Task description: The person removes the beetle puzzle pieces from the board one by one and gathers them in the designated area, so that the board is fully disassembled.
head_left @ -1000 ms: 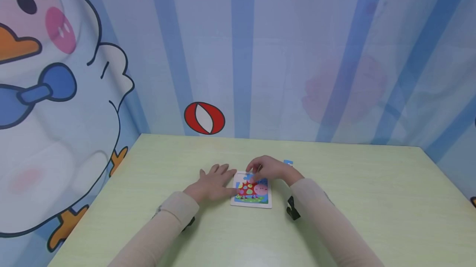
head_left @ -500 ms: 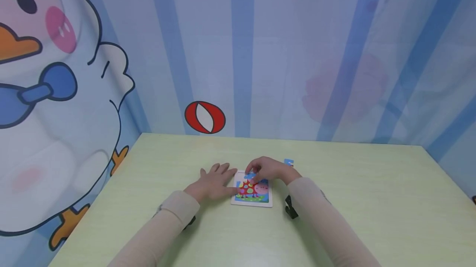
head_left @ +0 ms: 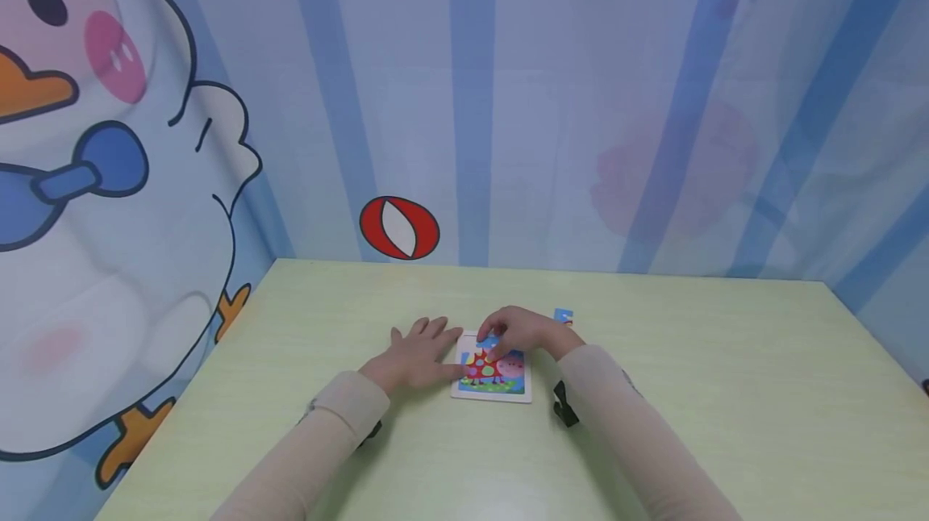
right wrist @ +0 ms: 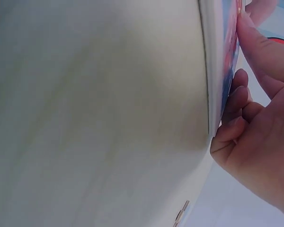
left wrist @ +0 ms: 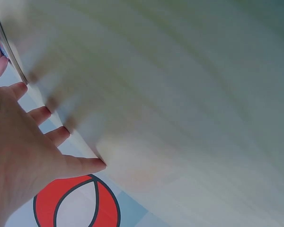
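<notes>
A small jigsaw puzzle in a white frame (head_left: 490,401) lies flat on the table, picturing a pink pig's face and a red spotted body. My left hand (head_left: 412,360) is spread on the table at the puzzle's left, its thumb lying over the frame's left edge. Above the upper part of the puzzle, my right hand (head_left: 524,329) pinches a blue puzzle piece (head_left: 488,341) between thumb and fingers. The right wrist view shows the frame edge (right wrist: 213,85) side-on, with the thumb on the picture; the piece itself is hard to make out there.
A loose blue puzzle piece (head_left: 564,315) lies on the table just beyond my right wrist. The pale green table (head_left: 689,392) ends at the back against a striped blue cloth (head_left: 544,142) with a printed duck and red ball.
My right hand has shifted very slightly at the top of the puzzle, with the blue piece between its fingers. The left hand keeps its place.
</notes>
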A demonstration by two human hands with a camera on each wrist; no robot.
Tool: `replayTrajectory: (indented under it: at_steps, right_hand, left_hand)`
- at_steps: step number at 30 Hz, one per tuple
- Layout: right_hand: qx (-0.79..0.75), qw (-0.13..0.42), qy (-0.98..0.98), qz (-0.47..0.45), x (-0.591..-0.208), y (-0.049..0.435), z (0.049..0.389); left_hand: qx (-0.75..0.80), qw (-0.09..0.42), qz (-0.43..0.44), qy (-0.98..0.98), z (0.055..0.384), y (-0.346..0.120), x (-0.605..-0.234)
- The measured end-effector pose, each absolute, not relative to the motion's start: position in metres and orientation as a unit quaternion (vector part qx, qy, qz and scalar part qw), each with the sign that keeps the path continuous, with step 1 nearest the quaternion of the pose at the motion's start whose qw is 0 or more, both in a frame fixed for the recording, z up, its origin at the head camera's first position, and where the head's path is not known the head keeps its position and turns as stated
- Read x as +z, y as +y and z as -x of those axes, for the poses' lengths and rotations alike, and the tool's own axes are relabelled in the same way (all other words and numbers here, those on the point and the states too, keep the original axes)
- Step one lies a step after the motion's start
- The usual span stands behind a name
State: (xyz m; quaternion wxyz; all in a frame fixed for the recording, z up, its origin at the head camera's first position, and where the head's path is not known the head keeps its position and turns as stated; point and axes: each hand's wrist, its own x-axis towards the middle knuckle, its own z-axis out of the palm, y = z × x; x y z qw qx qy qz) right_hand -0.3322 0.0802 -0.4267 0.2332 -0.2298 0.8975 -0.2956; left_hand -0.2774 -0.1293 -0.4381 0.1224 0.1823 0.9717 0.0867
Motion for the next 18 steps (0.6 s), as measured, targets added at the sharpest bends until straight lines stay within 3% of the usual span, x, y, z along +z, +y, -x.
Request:
replayTrajectory:
  at_steps: [18]
  right_hand:
    - [-0.324, 0.223, 0.889, 0.236, -0.4249, 0.0787, 0.3274]
  left_hand:
    - [0.096, 0.122, -0.179, 0.971, 0.2766, -0.1287, -0.4365]
